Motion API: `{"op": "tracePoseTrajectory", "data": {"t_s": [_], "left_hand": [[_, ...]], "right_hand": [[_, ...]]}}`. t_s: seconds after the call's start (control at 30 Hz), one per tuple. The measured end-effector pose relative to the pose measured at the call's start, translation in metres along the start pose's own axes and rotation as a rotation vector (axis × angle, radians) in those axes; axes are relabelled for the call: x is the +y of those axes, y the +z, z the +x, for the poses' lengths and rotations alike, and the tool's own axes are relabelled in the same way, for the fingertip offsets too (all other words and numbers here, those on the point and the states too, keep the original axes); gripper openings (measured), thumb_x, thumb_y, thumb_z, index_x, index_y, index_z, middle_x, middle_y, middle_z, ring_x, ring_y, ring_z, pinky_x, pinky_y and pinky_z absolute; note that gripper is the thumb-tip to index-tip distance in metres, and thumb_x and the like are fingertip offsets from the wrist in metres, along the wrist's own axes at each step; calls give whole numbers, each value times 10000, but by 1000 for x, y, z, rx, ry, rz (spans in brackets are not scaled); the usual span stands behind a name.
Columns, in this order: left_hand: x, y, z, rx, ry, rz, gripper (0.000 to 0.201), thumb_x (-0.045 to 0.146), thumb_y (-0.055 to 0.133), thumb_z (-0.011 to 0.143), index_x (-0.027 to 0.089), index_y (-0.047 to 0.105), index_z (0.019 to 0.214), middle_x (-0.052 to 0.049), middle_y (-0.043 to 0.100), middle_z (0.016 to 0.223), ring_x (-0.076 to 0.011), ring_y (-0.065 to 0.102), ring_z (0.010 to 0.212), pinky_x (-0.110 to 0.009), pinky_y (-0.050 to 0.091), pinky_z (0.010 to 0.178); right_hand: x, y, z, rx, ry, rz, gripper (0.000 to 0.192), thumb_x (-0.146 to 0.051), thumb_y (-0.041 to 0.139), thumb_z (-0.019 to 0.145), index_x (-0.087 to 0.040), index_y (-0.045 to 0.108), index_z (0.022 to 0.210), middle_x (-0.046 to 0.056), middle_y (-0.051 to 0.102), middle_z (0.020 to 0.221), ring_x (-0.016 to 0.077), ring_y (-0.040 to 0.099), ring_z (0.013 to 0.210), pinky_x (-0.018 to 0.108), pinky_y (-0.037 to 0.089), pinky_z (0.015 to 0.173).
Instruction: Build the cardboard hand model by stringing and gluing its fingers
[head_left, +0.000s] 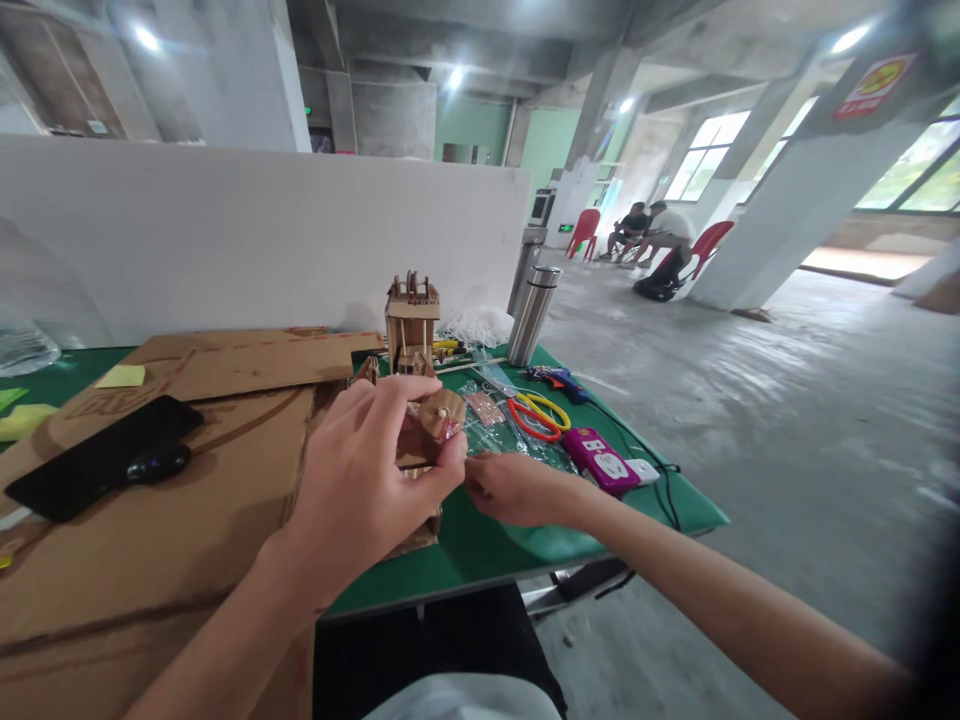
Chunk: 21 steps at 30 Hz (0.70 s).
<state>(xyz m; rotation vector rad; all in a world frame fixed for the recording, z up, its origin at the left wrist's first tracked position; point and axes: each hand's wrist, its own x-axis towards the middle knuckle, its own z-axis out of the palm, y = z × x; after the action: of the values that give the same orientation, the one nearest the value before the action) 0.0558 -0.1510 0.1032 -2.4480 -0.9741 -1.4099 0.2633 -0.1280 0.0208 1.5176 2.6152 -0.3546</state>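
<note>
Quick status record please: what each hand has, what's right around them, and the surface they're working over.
left hand: fingers pinch a small cardboard piece, lifted off the table
right hand: low on the green table, fingers closed at the clear plastic wrap; what they grip is not clear
behind the hands: cardboard model tower, upright
right of the hands: scissors, pink power strip, steel flask
left: flat cardboard sheets, black phone
</note>
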Motion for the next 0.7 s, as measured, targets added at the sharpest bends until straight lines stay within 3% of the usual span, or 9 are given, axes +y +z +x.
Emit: {"op": "tracePoseTrajectory", "data": {"t_s": [0.17, 0.4, 0.5, 0.6, 0.7], "left_hand": [[1, -1, 1, -2, -11, 0, 215, 224, 602, 842, 195, 548, 1049, -29, 701, 817, -201, 655, 666, -393, 547, 683], [1, -2, 1, -6, -9, 11, 235, 233, 611, 842, 210, 534, 1063, -23, 694, 817, -193, 638, 674, -382, 546, 691], [1, -1, 0, -8, -13, 16, 233, 238, 614, 846, 212, 535, 1064, -19, 691, 826, -191, 640, 681, -374, 544, 698], [1, -1, 0, -16, -16, 14, 231, 240, 617, 848, 201, 541, 1062, -22, 686, 823, -195, 642, 686, -371, 542, 701], [2, -2, 0, -23, -19, 15, 227, 245, 616, 851, 194, 545, 1061, -21, 676, 811, -197, 640, 684, -373, 542, 701]], "right_hand": [[31, -19, 3, 49, 129, 65, 105, -138, 580, 810, -169, 652, 878, 40, 713, 831, 158, 632, 736, 224, 392, 626], [38, -25, 4, 52, 158, 93, 213, -83, 534, 822, -169, 721, 872, 52, 725, 833, 160, 633, 754, 238, 410, 690], [29, -32, -5, 64, 140, 105, 232, -111, 506, 861, -159, 731, 893, 84, 727, 872, 191, 640, 795, 272, 415, 714], [5, -34, -30, -5, 25, 174, 222, -125, 519, 863, -182, 733, 864, 52, 735, 872, 162, 644, 777, 249, 426, 711], [-27, -8, -57, -185, -135, 317, 183, -169, 595, 835, -253, 746, 892, -44, 751, 822, 93, 656, 694, 154, 424, 616]]}}
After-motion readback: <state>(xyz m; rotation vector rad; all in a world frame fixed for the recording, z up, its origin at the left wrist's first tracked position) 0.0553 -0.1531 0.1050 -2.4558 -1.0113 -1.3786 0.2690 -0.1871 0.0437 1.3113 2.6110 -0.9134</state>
